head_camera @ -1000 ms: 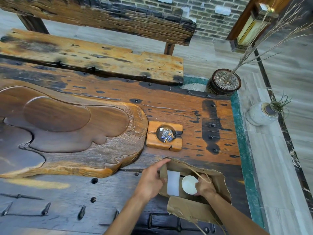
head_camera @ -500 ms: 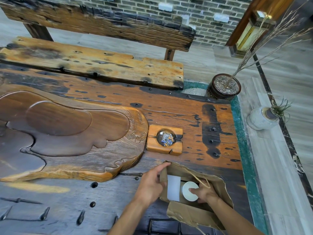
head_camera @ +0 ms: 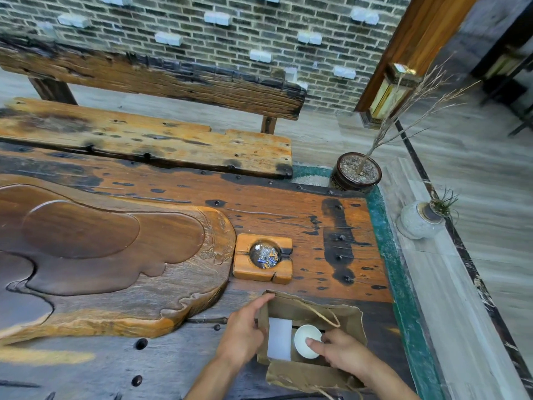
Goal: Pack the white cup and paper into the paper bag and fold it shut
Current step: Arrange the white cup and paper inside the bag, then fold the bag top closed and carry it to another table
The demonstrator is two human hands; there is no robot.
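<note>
A crumpled brown paper bag (head_camera: 350, 319) stands open on the table's near right part. Inside it I see a white sheet of paper (head_camera: 279, 339) on the left and a small white cup (head_camera: 305, 339) on the right, mouth up. My left hand (head_camera: 243, 332) grips the bag's left rim, index finger stretched along its top edge. My right hand (head_camera: 340, 352) reaches into the bag, fingertips pinching the cup's rim on its near right side. A twine handle loops over the bag's far wall.
A wooden ashtray (head_camera: 262, 258) with butts sits just beyond the bag. A large carved wooden tea tray (head_camera: 115, 255) fills the table's left. The table's green right edge (head_camera: 386, 255) is close to the bag. Beyond it stand a dark plant pot (head_camera: 357, 173) and a pale vase (head_camera: 418, 220).
My right hand has shifted inside the bag, with the cup sitting slightly lower and closer to the paper. My left hand keeps its hold on the rim. The camera has tilted up.
</note>
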